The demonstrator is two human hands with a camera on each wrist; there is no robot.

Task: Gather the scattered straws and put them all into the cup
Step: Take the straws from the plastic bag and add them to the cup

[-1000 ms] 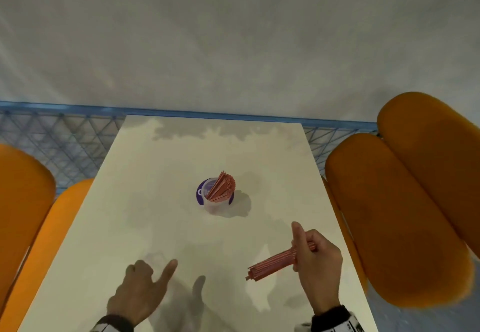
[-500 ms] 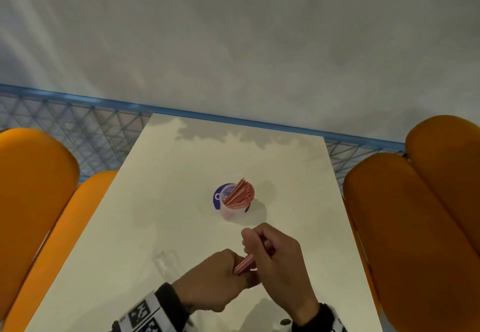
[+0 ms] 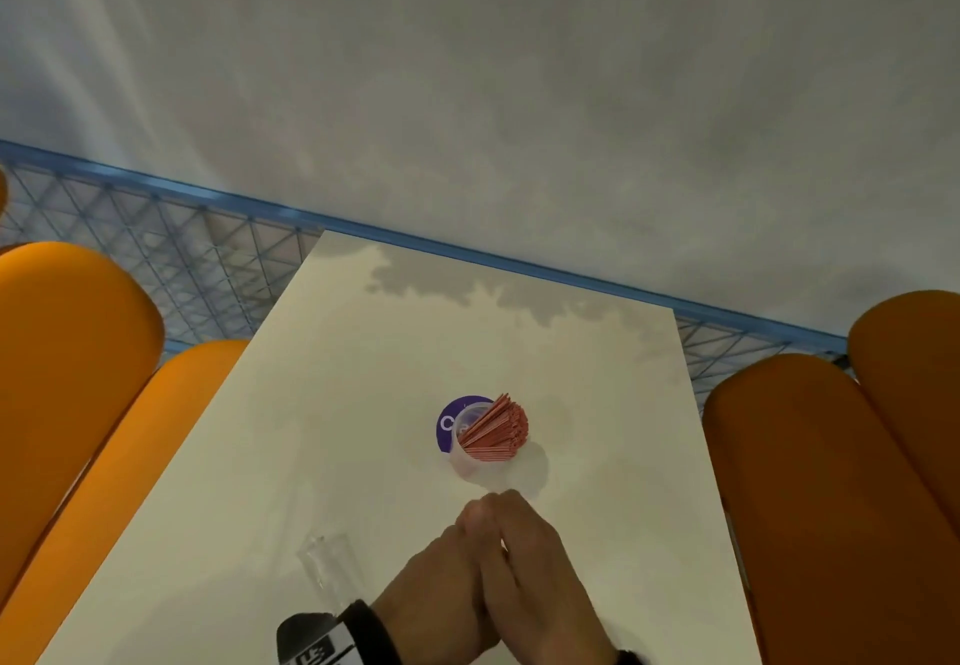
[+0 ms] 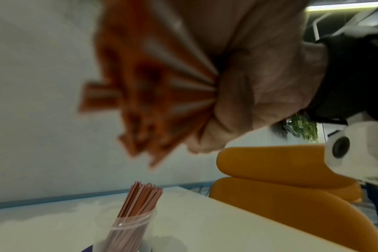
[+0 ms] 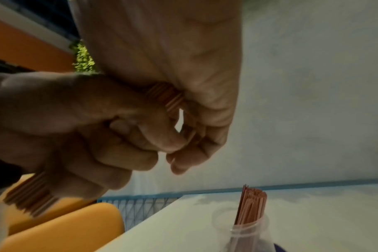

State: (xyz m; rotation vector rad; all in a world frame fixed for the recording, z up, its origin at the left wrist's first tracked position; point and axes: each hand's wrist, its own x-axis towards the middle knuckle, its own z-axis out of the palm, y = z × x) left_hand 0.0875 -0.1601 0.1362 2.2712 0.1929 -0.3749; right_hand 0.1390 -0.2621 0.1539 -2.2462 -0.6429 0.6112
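Note:
A clear plastic cup (image 3: 470,461) stands mid-table on a purple round sticker (image 3: 448,422), with several pink straws (image 3: 493,430) leaning in it. Just in front of it my left hand (image 3: 441,576) and right hand (image 3: 540,576) are pressed together above the table, hiding what they hold in the head view. In the right wrist view the left hand (image 5: 76,127) and right hand (image 5: 183,68) both curl round a straw bundle (image 5: 166,97), whose other end (image 5: 30,196) sticks out below. The left wrist view shows the bundle (image 4: 151,85) fanned and blurred, above the cup (image 4: 123,230).
The white table (image 3: 337,404) is narrow, with orange padded seats on the left (image 3: 72,352) and right (image 3: 831,482). A clear plastic item (image 3: 327,565) lies left of my hands. A blue wire fence (image 3: 182,259) runs behind the table's far edge.
My left hand has left the table and joined the right hand on the straw bundle. Both hands have moved in towards the cup.

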